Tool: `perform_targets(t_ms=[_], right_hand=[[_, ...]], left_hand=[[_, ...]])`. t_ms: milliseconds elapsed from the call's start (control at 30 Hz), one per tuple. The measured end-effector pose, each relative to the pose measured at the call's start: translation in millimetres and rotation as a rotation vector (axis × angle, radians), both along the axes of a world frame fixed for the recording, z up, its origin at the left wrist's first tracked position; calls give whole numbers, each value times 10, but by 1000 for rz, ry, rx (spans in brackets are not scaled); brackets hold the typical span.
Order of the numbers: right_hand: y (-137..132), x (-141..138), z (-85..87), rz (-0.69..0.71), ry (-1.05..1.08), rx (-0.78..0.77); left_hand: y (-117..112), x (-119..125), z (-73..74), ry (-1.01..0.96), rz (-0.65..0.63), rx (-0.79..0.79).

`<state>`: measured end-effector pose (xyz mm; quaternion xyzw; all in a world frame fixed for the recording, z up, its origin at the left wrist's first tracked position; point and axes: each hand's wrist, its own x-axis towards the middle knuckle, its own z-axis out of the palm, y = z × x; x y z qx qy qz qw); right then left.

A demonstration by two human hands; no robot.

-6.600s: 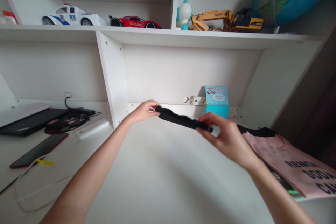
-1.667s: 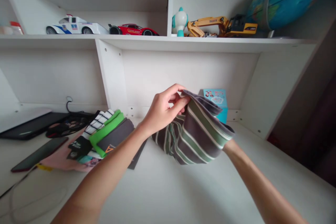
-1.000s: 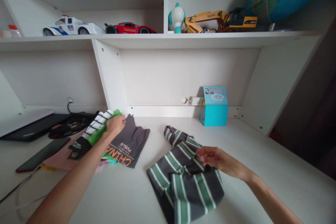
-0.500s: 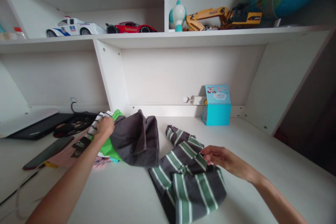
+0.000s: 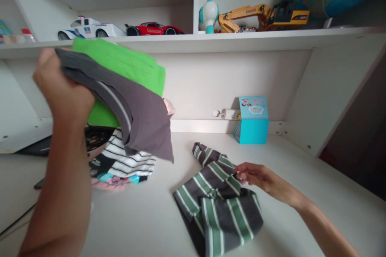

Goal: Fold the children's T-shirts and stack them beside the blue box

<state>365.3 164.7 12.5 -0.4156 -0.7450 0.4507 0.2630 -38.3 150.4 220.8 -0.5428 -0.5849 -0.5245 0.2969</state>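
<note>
1. Grey cloth [image 5: 147, 116]: slack, creased, pale curved line across it; bright green cloth [image 5: 126, 58] behind. Both aloft, far left, above clothes pile [image 5: 132, 164].
2. Striped cloth [image 5: 229, 217]: green, grey, white; rumpled on desk [image 5: 135, 221], right of pile.
3. Left hand [image 5: 58, 78]: high, fist closed on grey cloth's left end.
4. Right hand [image 5: 256, 174]: low, fingers half-curled at striped cloth's right edge; cannot tell whether gripping.

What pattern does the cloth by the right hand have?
The cloth has green, dark grey and white stripes, clearest in the head view.
</note>
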Motion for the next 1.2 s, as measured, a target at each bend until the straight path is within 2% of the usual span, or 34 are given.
perform_targets(t_ms=[33,100,200,300,333,400,533,567,633,733,800,867,933,967,1000,1067,1133,1200], right_hand=[[3,1,-2,7,1,-5],[5,4,-2,13,-3,-8],[-15,1,-11,1,-17,3],[-60,-35,-70,-7,-81,21],[-73,-59,-103,-15,-117,36],[-92,-125,-179,-31,-201,76],[-122,-294,-319,-30,-347,202],[-137,-331,-342,-33,-380,241],[-177,-383,-370,-44,-444,297],[-243,-390,-384,-37,-517,301],[-276,-349,-390,-44,-562,295],[-296,-290,-399,-88,-619,307],[-305,-241,-405,-134,-679,311],[-309,-231,-401,-144,-701,304],[-314,-233,-390,-140,-717,289],[-335,-273,-336,-76,-705,250],[-375,-340,-230,25,-606,234],[-429,-394,-81,102,-469,228]], left_hand=[[108,-87,-13,10,47,41],[410,-321,-138,-7,134,51],[851,-703,-519,-126,259,-272],[1044,-871,-976,-89,368,-578],[1052,-842,-1117,-37,364,-643],[1015,-663,-1380,121,274,-712],[870,-156,-1907,459,-71,-927],[845,-84,-2049,493,-107,-1005],[827,-57,-2327,489,-56,-1127],[871,-217,-2633,490,73,-1152],[913,-308,-2698,509,66,-1145],[919,-274,-2649,481,30,-1165],[853,-78,-2531,433,-47,-1153],[788,77,-2466,417,-135,-1131],[703,262,-2405,410,-262,-1101],[491,681,-2314,429,-635,-1047],[274,1090,-2268,476,-969,-1026],[128,1408,-2255,550,-1170,-1024]])
